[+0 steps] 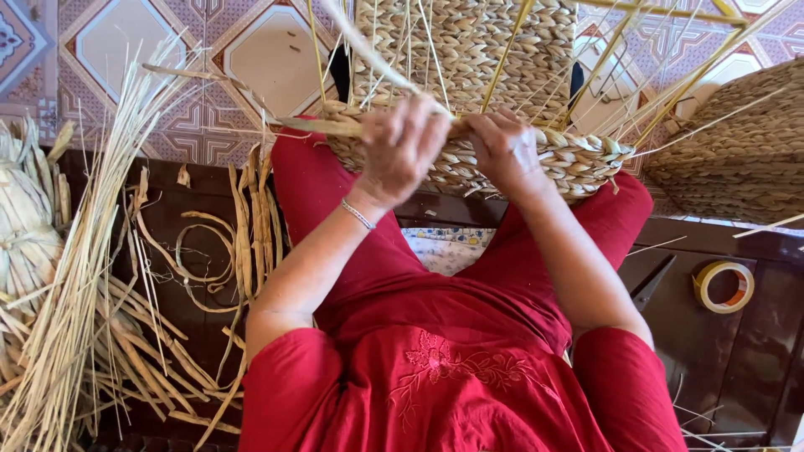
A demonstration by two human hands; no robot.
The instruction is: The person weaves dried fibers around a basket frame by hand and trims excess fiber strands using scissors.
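A half-woven basket (469, 50) of pale braided straw rests against my red-clad knees, its thick braided rim (578, 159) running across my lap. My left hand (402, 146) is closed around a flat straw strand (368, 50) at the rim, and the strand rises up to the left. My right hand (502, 146) pinches the braid of the rim right beside it. Thin yellow stakes (670, 75) stick up out of the weave. A thin bracelet sits on my left wrist.
Bundles of loose straw (75, 293) and curled strips (243, 226) lie on the dark surface at the left. A roll of tape (724, 286) and dark scissors (653, 285) lie at the right. Another woven basket (737, 151) stands at the right, on a patterned tile floor (167, 59).
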